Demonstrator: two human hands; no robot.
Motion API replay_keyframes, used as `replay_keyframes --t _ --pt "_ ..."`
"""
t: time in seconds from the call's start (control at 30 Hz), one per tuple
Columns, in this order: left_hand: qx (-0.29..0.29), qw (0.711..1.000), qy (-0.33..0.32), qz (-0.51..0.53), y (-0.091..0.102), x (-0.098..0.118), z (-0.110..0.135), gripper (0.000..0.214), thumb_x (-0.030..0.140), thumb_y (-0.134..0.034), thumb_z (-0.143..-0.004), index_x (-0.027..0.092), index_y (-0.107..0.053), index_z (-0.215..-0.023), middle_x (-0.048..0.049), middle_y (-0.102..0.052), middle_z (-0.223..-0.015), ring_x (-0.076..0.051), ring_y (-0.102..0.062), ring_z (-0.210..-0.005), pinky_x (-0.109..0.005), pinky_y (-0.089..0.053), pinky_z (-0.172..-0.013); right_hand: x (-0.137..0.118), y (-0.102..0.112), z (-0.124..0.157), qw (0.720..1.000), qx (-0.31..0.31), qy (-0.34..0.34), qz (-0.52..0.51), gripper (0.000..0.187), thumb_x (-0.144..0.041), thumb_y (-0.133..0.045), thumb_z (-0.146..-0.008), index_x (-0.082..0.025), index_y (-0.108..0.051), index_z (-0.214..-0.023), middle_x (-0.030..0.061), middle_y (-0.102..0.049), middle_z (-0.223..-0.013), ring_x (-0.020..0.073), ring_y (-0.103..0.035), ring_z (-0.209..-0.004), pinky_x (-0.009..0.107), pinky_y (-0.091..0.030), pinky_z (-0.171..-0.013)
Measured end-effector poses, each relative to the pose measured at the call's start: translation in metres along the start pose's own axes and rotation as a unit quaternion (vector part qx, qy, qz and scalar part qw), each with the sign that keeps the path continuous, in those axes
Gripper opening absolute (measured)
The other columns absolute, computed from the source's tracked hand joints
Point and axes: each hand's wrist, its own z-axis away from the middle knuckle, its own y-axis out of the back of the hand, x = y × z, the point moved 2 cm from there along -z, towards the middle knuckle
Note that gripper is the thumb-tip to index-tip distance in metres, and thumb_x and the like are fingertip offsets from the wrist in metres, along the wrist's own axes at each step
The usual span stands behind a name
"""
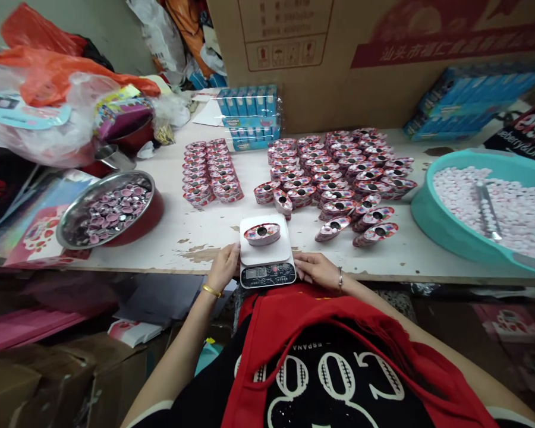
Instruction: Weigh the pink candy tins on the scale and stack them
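A small white kitchen scale sits at the table's near edge with a lit display. One red boat-shaped container with a dark hole on top rests on its platform. My left hand grips the scale's left side, fingers curled against it. My right hand lies against the scale's right side, fingers pressed to it. Both wrists wear bracelets.
Several matching red containers lie in rows behind the scale, with a stacked group to the left. A steel bowl of pink lids is at left, a teal basin of white candies with a scoop at right. Blue boxes and cardboard cartons stand behind.
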Motion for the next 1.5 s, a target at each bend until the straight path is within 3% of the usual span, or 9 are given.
replay_keyframes --t 0.5,0.63,0.73,0.83,0.93,1.07,1.13,1.33,1.5 --pt "-0.018 0.991 -0.089 -0.095 -0.031 0.042 -0.036 0.046 0.052 -0.034 -0.087 0.017 -0.064 -0.087 -0.0040 -0.064 -0.078 -0.018 -0.057 -0.076 -0.027 -0.043 -0.070 0.002 0.029 0.008 0.995 0.093 0.009 -0.025 0.027 -0.040 -0.054 -0.078 -0.013 -0.057 -0.078 -0.0040 -0.050 -0.052 0.0041 -0.034 -0.039 0.019 -0.021 -0.038" --pt "-0.043 0.990 -0.102 -0.092 -0.029 0.038 -0.042 0.043 0.047 -0.037 -0.086 0.017 -0.064 -0.101 -0.0058 -0.067 -0.091 -0.019 -0.060 -0.085 -0.029 -0.046 -0.076 0.003 0.036 0.012 0.995 0.099 -0.003 0.007 0.033 -0.041 -0.053 -0.078 -0.012 -0.059 -0.094 -0.0042 -0.051 -0.053 0.0055 -0.036 -0.039 0.019 -0.024 -0.038" --pt "0.006 0.985 -0.142 -0.100 -0.018 0.041 -0.042 0.040 0.045 -0.044 -0.085 0.017 -0.060 -0.108 -0.0079 -0.065 -0.099 -0.019 -0.060 -0.087 -0.030 -0.048 -0.075 0.003 0.041 0.020 0.987 0.151 0.005 0.054 0.037 -0.042 -0.053 -0.078 -0.013 -0.057 -0.101 -0.0047 -0.051 -0.052 0.0069 -0.038 -0.039 0.021 -0.027 -0.039" --pt "0.048 0.963 -0.242 -0.106 -0.012 0.060 -0.038 0.054 0.048 -0.055 -0.080 0.019 -0.048 -0.125 -0.0096 -0.059 -0.108 -0.019 -0.058 -0.095 -0.031 -0.049 -0.075 0.004 0.042 0.025 0.984 0.167 0.027 0.053 0.037 -0.049 -0.051 -0.078 -0.014 -0.056 -0.092 -0.0042 -0.050 -0.053 0.0066 -0.037 -0.039 0.021 -0.026 -0.039" --pt "0.017 0.917 -0.359 -0.176 -0.023 0.090 -0.036 0.073 0.050 -0.064 -0.074 0.021 -0.036 -0.134 -0.0126 -0.052 -0.122 -0.025 -0.050 -0.112 -0.038 -0.045 -0.088 0.007 0.039 0.022 0.988 0.153 0.025 0.026 0.045 -0.059 -0.053 -0.074 -0.015 -0.054 -0.084 -0.0047 -0.048 -0.053 0.0060 -0.036 -0.038 0.020 -0.024 -0.039" --pt "-0.072 0.865 -0.418 -0.269 -0.037 0.120 -0.049 0.047 0.039 -0.057 -0.081 0.022 -0.046 -0.124 -0.0101 -0.059 -0.109 -0.024 -0.055 -0.100 -0.039 -0.044 -0.083 0.014 0.035 0.013 0.990 0.137 0.009 0.007 0.055 -0.070 -0.053 -0.069 -0.016 -0.052 -0.077 -0.0050 -0.047 -0.052 0.0051 -0.033 -0.037 0.020 -0.020 -0.038" --pt "-0.073 0.860 -0.435 -0.256 -0.027 0.131 -0.068 0.037 0.032 -0.055 -0.083 0.023 -0.049 -0.119 -0.0085 -0.061 -0.105 -0.022 -0.056 -0.095 -0.036 -0.045 -0.080 0.017 0.034 0.008 0.991 0.134 0.006 -0.003 0.059 -0.074 -0.052 -0.067 -0.016 -0.052 -0.077 -0.0052 -0.047 -0.051 0.0048 -0.032 -0.036 0.020 -0.018 -0.037" --pt "0.116 0.881 -0.382 -0.254 0.050 0.157 -0.184 0.036 0.027 -0.053 -0.080 0.020 -0.050 -0.116 -0.0076 -0.061 -0.110 -0.020 -0.057 -0.100 -0.031 -0.044 -0.085 0.023 0.032 0.004 0.992 0.127 0.005 -0.027 0.065 -0.079 -0.051 -0.065 -0.016 -0.052 -0.078 -0.0050 -0.047 -0.050 0.0045 -0.030 -0.035 0.020 -0.016 -0.037" --pt "0.079 0.884 -0.229 -0.400 0.064 0.151 -0.294 0.035 0.038 -0.056 -0.079 0.018 -0.056 -0.108 -0.0096 -0.064 -0.108 -0.023 -0.060 -0.097 -0.030 -0.044 -0.081 0.022 0.030 0.003 0.989 0.144 -0.004 -0.045 0.063 -0.078 -0.052 -0.067 -0.015 -0.053 -0.078 -0.0052 -0.046 -0.051 0.0038 -0.030 -0.036 0.020 -0.016 -0.038"
